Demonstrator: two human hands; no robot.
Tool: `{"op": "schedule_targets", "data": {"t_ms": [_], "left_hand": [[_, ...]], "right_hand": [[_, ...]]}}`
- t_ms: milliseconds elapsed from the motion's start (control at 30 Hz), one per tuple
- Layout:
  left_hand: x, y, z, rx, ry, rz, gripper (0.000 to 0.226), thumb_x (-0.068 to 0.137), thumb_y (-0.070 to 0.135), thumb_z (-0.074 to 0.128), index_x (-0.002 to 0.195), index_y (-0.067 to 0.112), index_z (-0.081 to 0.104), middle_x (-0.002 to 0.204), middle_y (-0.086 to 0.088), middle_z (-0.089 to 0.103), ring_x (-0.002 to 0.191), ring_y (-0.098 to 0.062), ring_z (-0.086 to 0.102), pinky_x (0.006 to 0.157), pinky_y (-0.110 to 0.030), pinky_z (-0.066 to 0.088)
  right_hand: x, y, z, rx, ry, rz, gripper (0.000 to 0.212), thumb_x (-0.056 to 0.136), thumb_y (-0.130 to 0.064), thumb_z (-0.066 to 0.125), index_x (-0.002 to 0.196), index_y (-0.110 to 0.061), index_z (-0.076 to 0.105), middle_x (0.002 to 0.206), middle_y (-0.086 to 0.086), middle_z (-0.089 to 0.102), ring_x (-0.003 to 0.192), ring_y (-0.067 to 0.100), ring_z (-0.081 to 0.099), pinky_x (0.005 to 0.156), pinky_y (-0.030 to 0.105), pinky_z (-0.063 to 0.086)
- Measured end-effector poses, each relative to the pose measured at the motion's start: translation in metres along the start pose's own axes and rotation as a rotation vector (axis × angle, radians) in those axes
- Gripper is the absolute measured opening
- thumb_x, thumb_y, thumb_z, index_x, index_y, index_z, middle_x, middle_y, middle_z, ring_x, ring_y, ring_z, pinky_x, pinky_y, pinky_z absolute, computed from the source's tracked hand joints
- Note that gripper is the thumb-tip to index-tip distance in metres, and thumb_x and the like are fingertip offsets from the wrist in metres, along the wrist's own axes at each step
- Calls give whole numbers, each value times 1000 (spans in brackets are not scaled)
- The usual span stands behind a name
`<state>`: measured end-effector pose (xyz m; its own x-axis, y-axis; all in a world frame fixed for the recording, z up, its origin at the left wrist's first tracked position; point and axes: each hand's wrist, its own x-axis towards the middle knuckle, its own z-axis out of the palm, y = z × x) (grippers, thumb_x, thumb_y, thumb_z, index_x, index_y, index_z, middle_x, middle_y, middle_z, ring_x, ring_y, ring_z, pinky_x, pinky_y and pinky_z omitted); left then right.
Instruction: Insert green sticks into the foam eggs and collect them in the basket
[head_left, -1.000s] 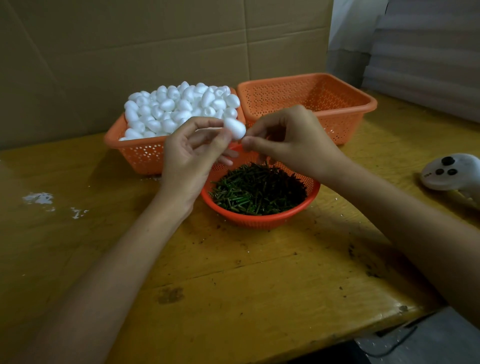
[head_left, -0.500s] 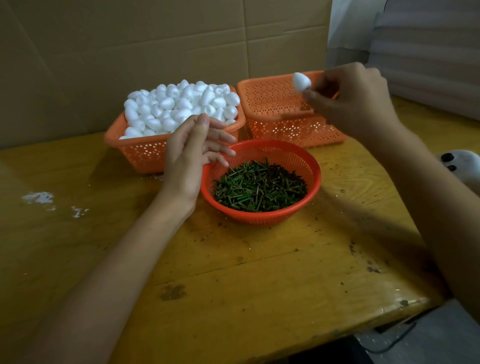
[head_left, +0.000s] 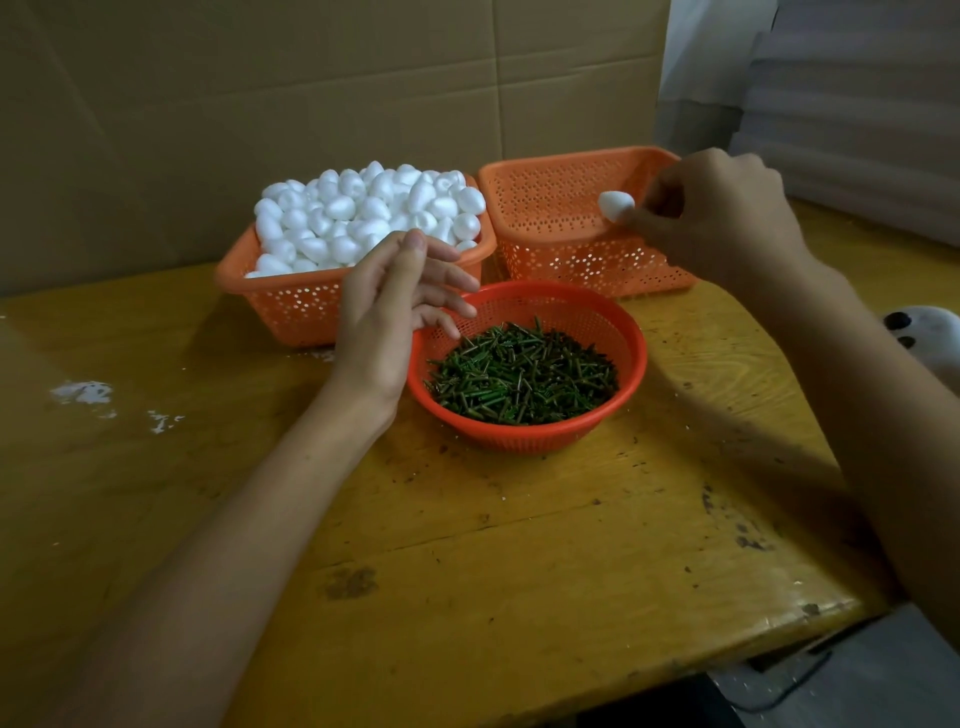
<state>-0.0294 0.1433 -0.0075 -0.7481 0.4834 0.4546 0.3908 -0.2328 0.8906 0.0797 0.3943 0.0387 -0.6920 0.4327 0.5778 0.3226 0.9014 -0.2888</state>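
**Surroundings.** White flecks (head_left: 83, 392) lie on the desk (head_left: 467, 571) at far left. The left basket (head_left: 291, 312), orange, is heaped with foam eggs (head_left: 363, 213). It stands just beside the right basket (head_left: 550, 218), also orange, and both back onto a cardboard wall (head_left: 311, 78). In front of the pair sits a round orange bowl (head_left: 631, 364) holding green sticks (head_left: 519, 374). A white device (head_left: 930, 332) with dark buttons lies at far right, partly cut off by the frame. The right forearm crosses above the desk between bowl and device.

**Edges and room.** The desk's front edge ends in a rounded corner at lower right, with a dark cable (head_left: 779, 691) below it. Bare, worn wood spreads from the bowl forward to that edge and left past the flecks.

**Hands.** The left hand (head_left: 384, 312) hovers over the bowl's left rim, in front of the left basket. Its fingers are loosely spread and hold nothing. The right hand (head_left: 722, 213) is over the right basket with fingers curled, pinching one egg (head_left: 615, 205) at the fingertips. The egg hangs above the basket's inside, towards its right wall. Whether a stick is in it cannot be told.
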Motion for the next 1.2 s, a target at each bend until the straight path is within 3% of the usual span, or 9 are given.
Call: {"op": "schedule_targets", "data": {"t_ms": [233,367,467,567,733,867,967,1033,1200], "left_hand": [[0,-1,0,16,-2,2,34,116,23,37,101,9,65,90,-12,75,76,-24,71,61,-28,55],[1,-4,-2,12,2,3,33,116,22,38,101,10,65,90,-11,75,79,-24,72,62,-29,56],[2,-4,-3,48,45,47,30,114,23,42,99,12,66,91,-7,74,89,-20,73,68,-30,57],[6,-5,-12,290,176,185,23,109,26,48,100,13,64,96,-2,74,98,-19,72,79,-37,57],[14,-7,-43,1028,381,517,21,105,22,52,111,12,70,105,-4,68,106,-32,56,88,-43,46],[14,-12,-51,1412,346,347,40,107,43,44,135,21,64,133,-14,58,130,-38,48,109,-51,39],[13,-18,-55,1526,238,156,51,109,54,37,137,20,62,141,-22,53,137,-41,43,121,-61,26],[14,-20,-56,1572,214,61,56,109,59,32,135,19,62,136,-24,57,134,-42,47,121,-65,20],[18,-15,-60,1558,224,71,65,109,61,28,114,13,71,110,-19,71,113,-41,58,108,-55,33]], "right_hand": [[1,3,4,-19,28,-4,47,95,-59,65,91,-13,75,72,5,66,70,27,66,68,35,52],[2,-1,2,-28,106,28,56,101,-61,51,88,-9,70,77,11,69,72,31,67,71,43,58],[2,-6,0,-6,206,26,59,103,-61,44,97,-9,71,82,10,69,75,28,66,72,43,56],[-1,-13,2,11,234,-9,57,103,-61,42,98,-11,70,83,9,69,75,27,65,72,44,55],[-6,-20,7,18,230,-77,54,103,-60,42,94,-14,69,78,7,68,73,27,64,69,39,50],[-6,-21,10,12,220,-88,54,103,-59,43,92,-14,70,78,7,69,72,27,65,71,44,54],[-6,-19,11,19,223,-87,54,103,-60,43,90,-14,70,77,6,68,71,26,64,69,43,54],[-5,-19,11,45,220,-77,56,102,-60,42,89,-14,69,76,6,68,70,26,65,69,45,54],[-5,-20,10,97,238,-58,54,102,-60,43,87,-15,70,74,4,68,70,24,65,69,44,53]]}}
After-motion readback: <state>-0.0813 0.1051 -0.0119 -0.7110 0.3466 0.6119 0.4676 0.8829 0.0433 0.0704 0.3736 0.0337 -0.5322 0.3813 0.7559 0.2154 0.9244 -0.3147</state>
